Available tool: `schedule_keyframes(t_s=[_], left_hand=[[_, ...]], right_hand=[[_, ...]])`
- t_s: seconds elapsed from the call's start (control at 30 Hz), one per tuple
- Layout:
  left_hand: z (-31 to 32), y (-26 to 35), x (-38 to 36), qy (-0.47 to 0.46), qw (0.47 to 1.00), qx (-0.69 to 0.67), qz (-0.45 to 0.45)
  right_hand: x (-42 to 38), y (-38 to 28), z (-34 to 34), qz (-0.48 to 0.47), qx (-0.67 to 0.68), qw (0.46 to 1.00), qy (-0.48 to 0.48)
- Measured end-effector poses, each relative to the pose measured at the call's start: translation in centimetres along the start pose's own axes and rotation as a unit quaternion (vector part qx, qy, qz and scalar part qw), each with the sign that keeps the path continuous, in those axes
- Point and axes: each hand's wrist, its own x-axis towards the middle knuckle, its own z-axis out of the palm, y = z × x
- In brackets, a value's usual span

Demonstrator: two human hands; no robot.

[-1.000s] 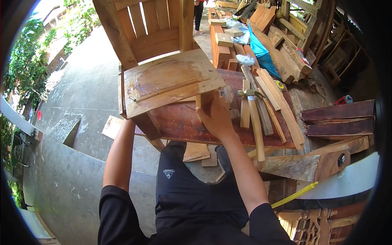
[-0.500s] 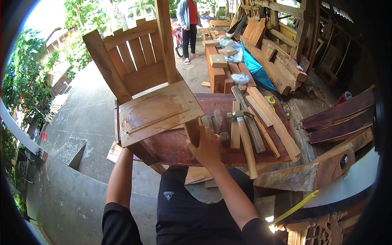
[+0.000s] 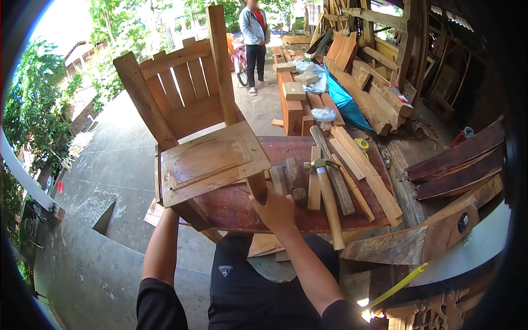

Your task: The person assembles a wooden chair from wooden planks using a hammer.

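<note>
A small wooden chair with a slatted back stands at a tilt on or against the dark red wooden tabletop in front of me. My right hand is closed around its near right leg, just below the seat. My left forearm reaches up to the chair's left side; the seat and frame hide that hand and its fingers. Right of my right hand, a claw hammer with a pale wooden handle lies across wood strips, its handle end past the table's near edge. Short dark wood pieces lie between chair and hammer.
Long wood strips and a yellow tape measure lie on the table's right side. Stacked beams, cardboard boxes and a blue sheet are behind. Another person stands at the back. Curved planks are at right.
The view has tipped up slightly, so everything sits lower in it. My right hand's fingers have closed more tightly round the chair leg. The hammer stays on the table.
</note>
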Motion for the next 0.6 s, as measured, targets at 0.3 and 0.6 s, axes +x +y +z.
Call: schedule_keyframes(t_s=[0.3, 0.6], left_hand=[[0.0, 0.42, -0.2, 0.0, 1.0, -0.002, -0.004], [0.34, 0.52, 0.01, -0.002, 1.0, -0.005, -0.003]], right_hand=[[0.06, -0.11, 0.25, -0.009, -0.012, 1.0, 0.026], [0.18, 0.31, 0.25, -0.013, -0.014, 1.0, 0.021]])
